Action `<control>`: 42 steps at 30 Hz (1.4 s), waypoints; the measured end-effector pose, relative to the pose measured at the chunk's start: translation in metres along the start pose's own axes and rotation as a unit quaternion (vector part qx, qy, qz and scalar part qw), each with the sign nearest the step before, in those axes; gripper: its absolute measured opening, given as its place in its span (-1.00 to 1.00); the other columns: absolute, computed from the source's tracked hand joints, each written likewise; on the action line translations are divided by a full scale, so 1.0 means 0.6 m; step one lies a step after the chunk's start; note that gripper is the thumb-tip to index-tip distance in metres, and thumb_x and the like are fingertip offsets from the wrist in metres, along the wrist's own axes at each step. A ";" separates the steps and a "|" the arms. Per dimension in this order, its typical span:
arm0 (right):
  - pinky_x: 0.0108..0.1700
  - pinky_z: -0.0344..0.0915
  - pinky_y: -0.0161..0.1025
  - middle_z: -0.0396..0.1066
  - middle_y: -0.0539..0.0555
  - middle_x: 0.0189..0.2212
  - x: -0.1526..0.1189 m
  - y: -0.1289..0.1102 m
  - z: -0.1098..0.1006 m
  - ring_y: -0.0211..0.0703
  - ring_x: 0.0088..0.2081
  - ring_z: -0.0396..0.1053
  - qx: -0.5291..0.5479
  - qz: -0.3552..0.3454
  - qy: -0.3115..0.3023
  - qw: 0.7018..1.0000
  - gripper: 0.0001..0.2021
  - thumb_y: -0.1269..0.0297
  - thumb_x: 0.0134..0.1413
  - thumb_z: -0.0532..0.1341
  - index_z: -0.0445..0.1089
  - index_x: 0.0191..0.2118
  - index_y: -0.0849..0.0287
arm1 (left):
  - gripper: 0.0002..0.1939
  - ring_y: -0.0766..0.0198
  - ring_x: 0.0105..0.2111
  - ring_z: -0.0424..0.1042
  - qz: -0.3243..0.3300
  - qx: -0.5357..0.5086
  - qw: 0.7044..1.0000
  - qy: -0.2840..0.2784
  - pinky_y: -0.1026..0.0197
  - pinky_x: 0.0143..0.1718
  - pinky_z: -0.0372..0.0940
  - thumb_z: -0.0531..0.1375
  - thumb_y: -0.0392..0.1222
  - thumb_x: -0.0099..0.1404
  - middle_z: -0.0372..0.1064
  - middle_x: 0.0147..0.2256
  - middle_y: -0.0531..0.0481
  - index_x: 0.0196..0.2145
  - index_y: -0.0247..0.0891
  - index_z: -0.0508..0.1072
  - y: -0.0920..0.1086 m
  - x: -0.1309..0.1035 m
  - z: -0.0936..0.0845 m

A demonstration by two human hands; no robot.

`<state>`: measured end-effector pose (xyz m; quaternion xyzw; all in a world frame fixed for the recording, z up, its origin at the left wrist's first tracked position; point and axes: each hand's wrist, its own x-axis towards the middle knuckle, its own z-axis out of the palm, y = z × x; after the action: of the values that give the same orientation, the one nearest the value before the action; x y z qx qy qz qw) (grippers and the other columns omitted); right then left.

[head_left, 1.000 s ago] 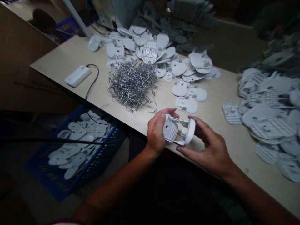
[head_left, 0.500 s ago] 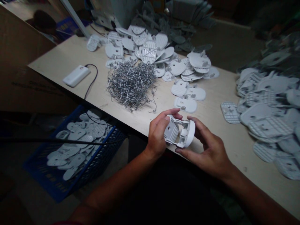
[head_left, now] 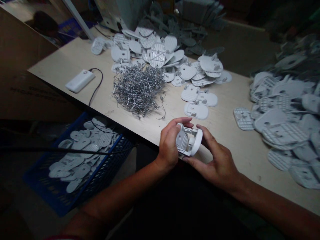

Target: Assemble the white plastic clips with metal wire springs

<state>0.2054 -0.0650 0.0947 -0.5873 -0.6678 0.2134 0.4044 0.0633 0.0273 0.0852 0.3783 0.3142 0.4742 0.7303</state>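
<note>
Above the table's front edge, a white plastic part (head_left: 196, 143) is held between both hands, tilted so its hollow inside and ribbed plate show. My left hand (head_left: 170, 143) is closed around its left end, the thumb pressing on the ribbed plate. At the rounded right end, my right hand (head_left: 217, 160) grips with thumb below and fingers above; its palm stays clear of the part. Just beyond my hands lie several flat white plastic plates (head_left: 196, 110) with small hinge lugs. A heap of metal torsion springs (head_left: 138, 88) sits to the left of these plates.
A large pile of white plates (head_left: 282, 125) covers the table's right side; another pile (head_left: 157, 55) spreads along the back. A white power bank (head_left: 80, 81) with a black cable lies left. Below the edge stands a blue crate (head_left: 100, 180) holding white parts.
My right hand and the rounded end of the part have moved left, closer to my left hand, and the part looks more turned. The view has shifted slightly.
</note>
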 end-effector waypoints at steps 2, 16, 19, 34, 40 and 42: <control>0.22 0.50 0.11 0.41 0.20 0.31 0.006 0.003 0.003 0.24 0.21 0.49 0.003 -0.005 0.003 1.000 -0.03 0.15 0.20 0.51 0.02 0.57 -0.01 | -0.63 0.12 -0.19 0.55 0.009 0.001 1.000 0.012 0.13 -0.11 0.46 0.13 -0.05 0.42 0.59 -0.15 -0.12 0.00 -0.28 0.60 0.000 0.003 0.001; 0.35 0.38 0.14 0.34 0.14 0.37 0.044 0.019 0.032 0.22 0.30 0.39 0.106 0.025 0.004 0.994 -0.01 0.18 0.13 0.57 0.07 0.55 -0.08 | -0.61 0.12 -0.14 0.59 0.051 0.065 0.996 0.013 0.17 -0.12 0.45 0.14 -0.10 0.43 0.62 -0.09 -0.15 0.07 -0.30 0.59 0.010 0.026 -0.017; 0.32 0.41 0.13 0.33 0.16 0.37 0.041 0.018 0.027 0.22 0.28 0.42 0.052 0.017 -0.032 0.998 -0.06 0.18 0.18 0.53 0.07 0.55 -0.06 | -0.62 0.13 -0.15 0.58 0.048 0.099 0.994 0.010 0.18 -0.14 0.44 0.13 -0.13 0.43 0.62 -0.09 -0.13 0.07 -0.29 0.59 0.001 0.015 -0.023; 0.40 0.31 0.23 0.32 0.14 0.38 0.042 0.051 0.043 0.25 0.33 0.36 0.144 0.037 -0.026 0.989 -0.01 0.17 0.11 0.59 0.11 0.54 -0.10 | -0.57 0.13 -0.14 0.59 -0.017 -0.041 0.998 0.042 0.18 -0.10 0.43 0.22 -0.10 0.33 0.62 -0.08 -0.14 0.09 -0.30 0.60 -0.008 0.033 -0.028; 0.39 0.31 0.24 0.31 0.16 0.39 0.034 0.080 0.018 0.26 0.31 0.38 0.065 0.001 -0.034 0.997 -0.02 0.14 0.15 0.56 0.09 0.56 -0.08 | -0.45 0.07 0.03 0.58 -0.028 0.031 0.999 -0.007 0.16 0.00 0.44 0.36 -0.11 0.28 0.59 0.10 -0.19 0.20 -0.25 0.54 -0.010 0.036 -0.058; 0.37 0.34 0.23 0.30 0.20 0.39 0.032 0.086 0.015 0.24 0.32 0.37 0.028 -0.030 -0.070 0.997 -0.05 0.15 0.20 0.52 0.06 0.57 -0.05 | -0.39 0.11 -0.07 0.61 -0.050 0.081 0.995 -0.010 0.19 -0.10 0.45 0.39 -0.11 0.26 0.61 0.06 -0.21 0.24 -0.28 0.50 -0.016 0.030 -0.081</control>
<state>0.2303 -0.0334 0.0556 -0.5392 -0.7057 0.2605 0.3786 0.0346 0.0537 0.0500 0.4251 0.3623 0.4063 0.7232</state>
